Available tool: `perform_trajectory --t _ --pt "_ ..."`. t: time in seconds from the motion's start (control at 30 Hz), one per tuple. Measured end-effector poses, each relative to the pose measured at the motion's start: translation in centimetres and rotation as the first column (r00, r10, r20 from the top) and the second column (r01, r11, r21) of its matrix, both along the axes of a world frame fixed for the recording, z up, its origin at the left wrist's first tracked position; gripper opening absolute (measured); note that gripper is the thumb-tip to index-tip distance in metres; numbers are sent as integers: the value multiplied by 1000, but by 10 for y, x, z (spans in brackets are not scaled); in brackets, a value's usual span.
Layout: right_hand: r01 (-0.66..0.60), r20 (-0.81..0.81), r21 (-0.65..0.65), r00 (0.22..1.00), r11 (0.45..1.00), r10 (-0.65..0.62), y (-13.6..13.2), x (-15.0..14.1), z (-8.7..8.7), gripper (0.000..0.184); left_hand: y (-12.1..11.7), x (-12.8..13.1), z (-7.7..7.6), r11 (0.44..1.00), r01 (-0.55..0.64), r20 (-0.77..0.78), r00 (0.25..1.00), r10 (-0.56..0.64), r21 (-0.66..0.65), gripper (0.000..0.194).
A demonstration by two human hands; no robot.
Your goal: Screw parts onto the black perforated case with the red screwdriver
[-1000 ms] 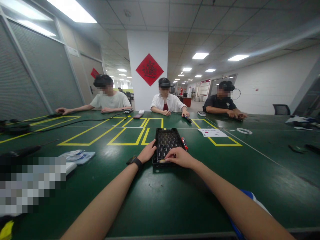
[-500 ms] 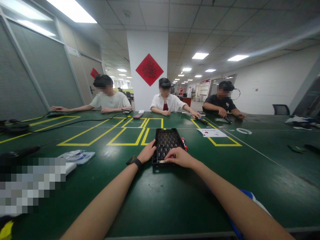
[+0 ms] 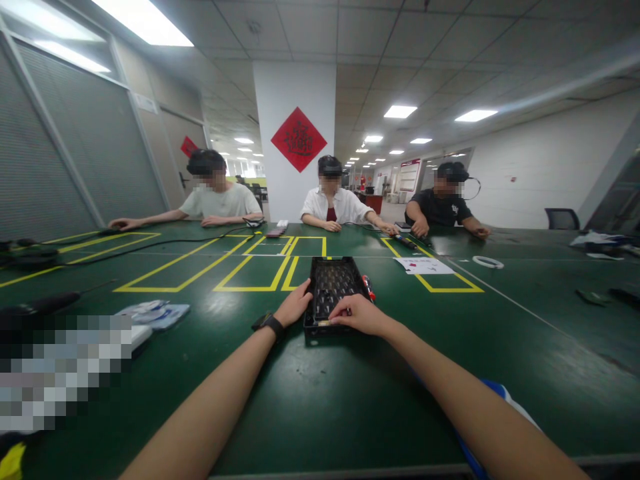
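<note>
A black rectangular case (image 3: 334, 275) lies on the green table straight ahead, with rows of small shiny pieces, too small to name, in its black insert. My left hand (image 3: 296, 304) grips the case by its left side wall; a dark band circles that wrist. Over the case's near right corner, my right hand (image 3: 361, 313) is bent in a pinch. At its fingertips lies a small pale piece (image 3: 325, 323), along the near edge of the insert. Part of that piece is hidden by the fingers. A red object (image 3: 369, 287) touches or nearly touches the right side of the case.
Yellow tape rectangles (image 3: 250, 289) mark the green table (image 3: 310, 413). A paper sheet (image 3: 425, 266) and a white ring (image 3: 488, 263) lie to the right. At left are a plastic packet (image 3: 163, 315) and a dark tool (image 3: 40, 307). Three people sit across the table.
My hands and the case look almost unmoved. The co-worker at the right has drawn a hand back slightly, and the left co-worker's outstretched hand has shifted a little.
</note>
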State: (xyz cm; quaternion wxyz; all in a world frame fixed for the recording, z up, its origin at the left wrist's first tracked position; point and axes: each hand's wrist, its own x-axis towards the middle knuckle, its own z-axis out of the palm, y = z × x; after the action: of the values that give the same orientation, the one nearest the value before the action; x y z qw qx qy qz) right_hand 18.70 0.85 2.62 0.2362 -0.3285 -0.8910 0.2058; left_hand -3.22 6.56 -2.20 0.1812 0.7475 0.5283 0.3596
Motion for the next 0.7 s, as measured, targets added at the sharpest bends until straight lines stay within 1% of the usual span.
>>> perform_trajectory --t 0.17,0.4,0.7 --pt "-3 -13 31 1000 1000 4 1 0 -1 26 -2 0 1 1000 5 1 1000 -5 -10 58" --pt "-18 7 24 1000 1000 18 0 1 1 24 -1 1 2 1000 1 24 1000 0 -15 57" --pt "-30 4 35 1000 999 30 0 1 2 26 -1 1 2 999 -6 17 1000 6 -32 58"
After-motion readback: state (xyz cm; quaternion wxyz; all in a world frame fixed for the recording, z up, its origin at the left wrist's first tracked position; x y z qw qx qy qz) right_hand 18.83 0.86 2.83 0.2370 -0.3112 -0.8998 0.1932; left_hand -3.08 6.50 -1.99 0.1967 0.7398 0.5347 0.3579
